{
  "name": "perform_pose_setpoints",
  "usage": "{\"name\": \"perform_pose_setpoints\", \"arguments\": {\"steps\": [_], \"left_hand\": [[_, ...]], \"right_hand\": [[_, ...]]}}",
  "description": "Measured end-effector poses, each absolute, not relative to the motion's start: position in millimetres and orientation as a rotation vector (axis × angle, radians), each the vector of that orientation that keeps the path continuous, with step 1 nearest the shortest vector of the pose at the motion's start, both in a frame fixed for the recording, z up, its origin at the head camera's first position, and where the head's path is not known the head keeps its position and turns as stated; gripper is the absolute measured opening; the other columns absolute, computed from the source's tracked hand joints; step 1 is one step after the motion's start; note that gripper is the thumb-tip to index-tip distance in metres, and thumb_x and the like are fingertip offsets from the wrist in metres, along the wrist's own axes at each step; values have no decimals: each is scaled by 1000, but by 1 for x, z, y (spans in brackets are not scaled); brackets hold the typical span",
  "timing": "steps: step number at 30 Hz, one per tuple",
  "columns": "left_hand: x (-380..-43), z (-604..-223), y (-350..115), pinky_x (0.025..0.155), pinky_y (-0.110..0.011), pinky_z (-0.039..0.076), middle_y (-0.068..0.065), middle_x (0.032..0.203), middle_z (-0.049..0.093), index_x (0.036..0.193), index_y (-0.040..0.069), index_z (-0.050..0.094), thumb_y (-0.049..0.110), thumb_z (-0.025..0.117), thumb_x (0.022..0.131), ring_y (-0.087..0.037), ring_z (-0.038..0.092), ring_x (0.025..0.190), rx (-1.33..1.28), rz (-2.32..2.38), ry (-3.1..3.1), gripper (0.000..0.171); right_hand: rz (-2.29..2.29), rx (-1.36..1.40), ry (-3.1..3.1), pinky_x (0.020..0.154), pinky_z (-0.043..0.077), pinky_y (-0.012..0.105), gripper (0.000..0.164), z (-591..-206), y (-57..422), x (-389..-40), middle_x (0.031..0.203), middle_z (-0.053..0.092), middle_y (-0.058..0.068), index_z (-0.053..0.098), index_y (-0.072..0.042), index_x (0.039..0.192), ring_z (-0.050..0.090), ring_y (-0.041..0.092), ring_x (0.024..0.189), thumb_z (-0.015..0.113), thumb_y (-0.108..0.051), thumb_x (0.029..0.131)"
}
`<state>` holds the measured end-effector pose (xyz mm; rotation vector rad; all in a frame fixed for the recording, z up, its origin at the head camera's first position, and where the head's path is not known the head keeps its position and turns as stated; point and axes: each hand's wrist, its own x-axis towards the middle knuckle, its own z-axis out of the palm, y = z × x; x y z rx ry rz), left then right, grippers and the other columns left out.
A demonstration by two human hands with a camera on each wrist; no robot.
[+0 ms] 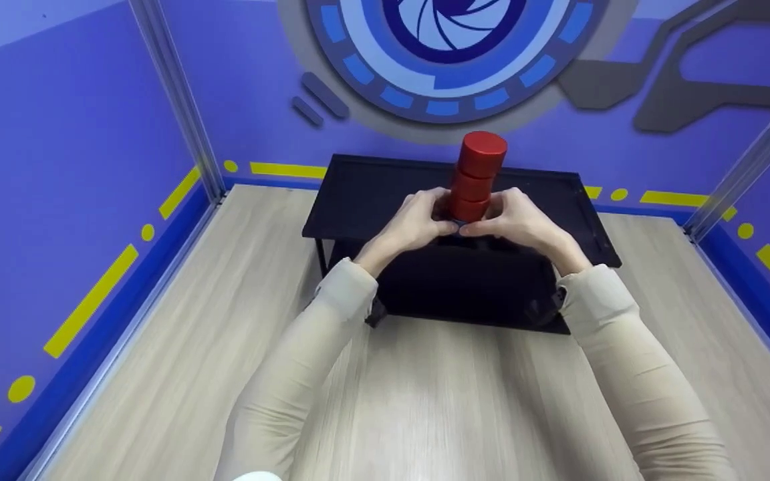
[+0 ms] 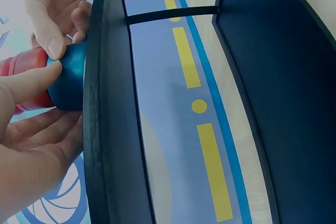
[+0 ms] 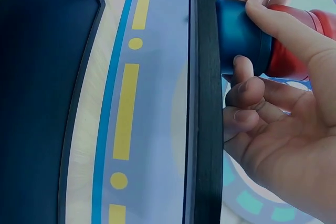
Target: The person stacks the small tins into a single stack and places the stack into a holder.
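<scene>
A column of red cylinders (image 1: pixel 482 155) stands on a blue cylinder (image 2: pixel 72 82) on top of the black two-tier shelf (image 1: pixel 385 194). From the left side, my left hand (image 1: pixel 417 219) holds the stack low down, its thumb at the seam between blue and red. Opposite it, my right hand (image 1: pixel 522 219) grips the same place, thumb in front and fingers round the side of the blue piece. Both thumbs almost meet at the front. In the head view, the hands hide most of the blue cylinder.
The shelf's lower tier (image 1: pixel 465 287) lies beneath the hands. A wood-grain table (image 1: pixel 425 394) carries the shelf. Blue printed panels (image 1: pixel 71 167) with metal corner posts (image 1: pixel 181 100) enclose the back and sides.
</scene>
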<state>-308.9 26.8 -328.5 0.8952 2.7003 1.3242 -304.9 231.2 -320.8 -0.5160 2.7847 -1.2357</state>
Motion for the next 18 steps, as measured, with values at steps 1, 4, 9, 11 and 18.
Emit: {"name": "perform_pose_setpoints", "arguments": {"steps": [1,4,9,11,18], "left_hand": [[-309,-329,27,90,-29,52,-11,121,67,132,4,54,8,68,86,-20,66,107,889,1317,2709,49],[-310,-331,29,92,-29,51,-11,123,67,132,4,54,9,68,86,-20,66,109,867,1307,2724,48],[-310,-332,32,93,-29,51,-10,124,66,132,5,53,9,68,87,-20,65,110,835,1299,2742,48],[-310,-332,33,93,-29,51,-10,124,66,133,5,53,10,68,87,-19,65,110,822,1300,2745,49],[-312,-332,34,93,-28,51,-9,124,66,134,6,52,10,68,87,-19,65,110,802,1312,2741,50]], "right_hand": [[-1234,-513,2787,56,47,27,38,-322,232,-306,72,66,0,70,-5,103,54,12,59,82,-29,76],[-1246,-498,2790,55,46,26,38,-324,232,-307,70,65,-1,70,-6,101,53,12,58,83,-29,75],[-1253,-494,2796,54,45,25,38,-326,232,-309,67,63,-3,69,-5,101,52,9,56,83,-29,74],[-1249,-489,2801,53,45,24,38,-325,232,-309,66,62,-4,69,-5,100,52,9,55,83,-30,74],[-1236,-476,2805,53,44,24,37,-325,233,-310,66,61,-4,69,-5,99,51,10,55,82,-30,75]]}}
